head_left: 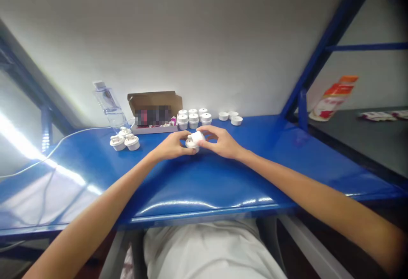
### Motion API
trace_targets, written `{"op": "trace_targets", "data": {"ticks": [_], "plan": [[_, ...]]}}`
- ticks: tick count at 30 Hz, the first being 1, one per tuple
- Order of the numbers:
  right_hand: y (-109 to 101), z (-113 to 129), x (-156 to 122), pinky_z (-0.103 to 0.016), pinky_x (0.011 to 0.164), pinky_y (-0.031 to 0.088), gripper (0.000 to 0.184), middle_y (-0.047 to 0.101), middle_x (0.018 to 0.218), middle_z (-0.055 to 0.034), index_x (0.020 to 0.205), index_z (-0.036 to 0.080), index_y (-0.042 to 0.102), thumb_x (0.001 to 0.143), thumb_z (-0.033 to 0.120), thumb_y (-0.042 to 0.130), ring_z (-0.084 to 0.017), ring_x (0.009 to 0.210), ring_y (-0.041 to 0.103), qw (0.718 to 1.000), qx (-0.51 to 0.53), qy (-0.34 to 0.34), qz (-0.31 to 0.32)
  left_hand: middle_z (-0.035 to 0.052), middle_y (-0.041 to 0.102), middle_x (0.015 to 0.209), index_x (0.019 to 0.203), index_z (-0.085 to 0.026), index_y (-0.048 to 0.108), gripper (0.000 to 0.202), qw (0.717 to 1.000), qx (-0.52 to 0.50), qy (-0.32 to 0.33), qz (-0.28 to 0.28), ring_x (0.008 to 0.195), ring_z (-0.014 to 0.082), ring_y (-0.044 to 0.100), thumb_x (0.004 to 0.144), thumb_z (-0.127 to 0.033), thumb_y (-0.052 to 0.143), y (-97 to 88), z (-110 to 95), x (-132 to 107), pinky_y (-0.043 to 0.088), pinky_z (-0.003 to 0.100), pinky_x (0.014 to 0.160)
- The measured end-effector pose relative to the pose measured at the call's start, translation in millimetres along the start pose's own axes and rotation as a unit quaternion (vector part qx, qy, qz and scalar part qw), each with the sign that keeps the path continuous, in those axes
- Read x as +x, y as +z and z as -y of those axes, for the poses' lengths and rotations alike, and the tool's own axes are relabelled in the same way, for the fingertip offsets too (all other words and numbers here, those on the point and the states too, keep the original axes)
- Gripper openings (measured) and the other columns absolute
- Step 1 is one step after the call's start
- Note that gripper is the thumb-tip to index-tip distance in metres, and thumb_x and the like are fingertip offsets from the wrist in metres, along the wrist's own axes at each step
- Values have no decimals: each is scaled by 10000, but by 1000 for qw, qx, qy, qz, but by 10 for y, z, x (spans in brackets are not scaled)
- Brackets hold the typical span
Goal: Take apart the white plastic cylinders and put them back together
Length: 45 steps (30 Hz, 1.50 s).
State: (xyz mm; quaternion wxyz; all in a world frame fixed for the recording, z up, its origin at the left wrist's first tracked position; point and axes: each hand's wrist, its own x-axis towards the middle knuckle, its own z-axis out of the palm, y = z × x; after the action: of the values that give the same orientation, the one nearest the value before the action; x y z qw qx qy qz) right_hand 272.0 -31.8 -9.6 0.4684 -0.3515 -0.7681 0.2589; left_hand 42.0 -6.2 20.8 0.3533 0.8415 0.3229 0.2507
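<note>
Over the middle of the blue table, my left hand point(174, 145) grips a round white plastic part point(191, 143), fingers curled around its side. From the right, my right hand point(221, 142) pinches a white cap point(198, 137), tilted against the top of that part. The two pieces touch; whether they are joined I cannot tell. Off to the left of my hands stand three similar white round parts point(131, 142) with raised pieces on top. Behind my hands, several capped white round units point(193, 120) sit in rows. Three shallow white cups point(236, 120) lie to their right.
An open cardboard box point(156, 130) with small items stands at the back, beside a clear bottle point(110, 104). A white cable point(66, 135) runs along the left. Blue metal posts point(302, 109) frame the table point(204, 185). A bottle with an orange cap point(333, 99) stands on the right shelf.
</note>
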Motion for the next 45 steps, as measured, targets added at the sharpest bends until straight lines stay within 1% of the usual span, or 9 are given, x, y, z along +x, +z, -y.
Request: {"op": "trace_targets", "data": {"ticks": [5, 8, 15, 20, 30, 33, 39, 41, 45], "plan": [[-2, 28, 12, -382, 927, 596, 468, 676, 1261, -85, 1266, 230, 643, 850, 414, 752, -235, 1063, 699, 998, 38, -27, -40, 8, 656, 865, 1052, -174, 534, 498, 992, -102, -37, -60, 808, 180, 640, 645, -234, 814, -12, -48, 8, 498, 271, 701], [11, 52, 2, -392, 934, 599, 470, 670, 1258, -81, 1253, 245, 649, 835, 427, 765, -242, 1082, 686, 997, 35, -50, -43, 6, 650, 868, 1005, -170, 548, 503, 991, -109, -49, -56, 782, 176, 638, 604, -227, 845, -32, -60, 3, 492, 268, 681], [-6, 25, -3, -402, 945, 602, 454, 670, 1218, -73, 1210, 249, 632, 822, 433, 777, -246, 1083, 691, 996, 61, -42, -39, 81, 725, 984, 1043, -128, 704, 442, 986, -157, -38, -50, 901, 203, 658, 719, -403, 825, -117, -79, 12, 493, 312, 816], [12, 2, -18, -414, 928, 608, 465, 687, 1162, -71, 1195, 240, 617, 816, 459, 774, -246, 1022, 708, 997, 63, -12, -38, 63, 710, 843, 962, -125, 729, 425, 986, -142, -28, -81, 750, 146, 606, 824, -527, 716, -86, -46, 33, 439, 253, 663], [-84, 132, -42, -454, 1094, 503, 233, 670, 1274, -71, 1158, 279, 643, 930, 233, 630, -247, 1236, 619, 968, -121, -218, 9, 33, 600, 589, 750, -134, 630, 567, 973, -189, -119, -62, 474, 109, 504, 928, -655, 493, 91, -90, 21, 352, 256, 476], [-51, 123, -65, -456, 1066, 533, 272, 684, 1245, -72, 1159, 268, 646, 891, 283, 692, -261, 1194, 644, 976, -113, -184, 9, 18, 566, 533, 703, -149, 581, 575, 973, -167, -133, -87, 422, 102, 476, 934, -663, 464, 155, -85, 19, 317, 252, 437], [76, 101, -104, -398, 833, 652, 437, 737, 1075, -50, 1180, 242, 637, 809, 416, 790, -236, 895, 745, 999, -1, -1, -39, 6, 589, 607, 861, -157, 576, 439, 970, -191, -85, -128, 505, 115, 557, 940, -585, 521, 214, -83, 42, 363, 231, 469], [85, 147, -109, -409, 870, 642, 443, 736, 1108, -58, 1217, 250, 637, 824, 392, 783, -245, 921, 745, 997, -26, -40, -59, 1, 575, 601, 855, -161, 570, 407, 967, -204, -82, -130, 494, 108, 540, 943, -556, 523, 202, -119, 38, 353, 229, 460], [49, 243, -112, -434, 1064, 547, 350, 704, 1247, -76, 1260, 265, 649, 912, 285, 689, -268, 1162, 679, 969, -126, -209, -48, -1, 515, 515, 713, -165, 540, 433, 963, -198, -122, -140, 416, 92, 444, 965, -507, 460, 178, -227, 13, 292, 238, 409]]}}
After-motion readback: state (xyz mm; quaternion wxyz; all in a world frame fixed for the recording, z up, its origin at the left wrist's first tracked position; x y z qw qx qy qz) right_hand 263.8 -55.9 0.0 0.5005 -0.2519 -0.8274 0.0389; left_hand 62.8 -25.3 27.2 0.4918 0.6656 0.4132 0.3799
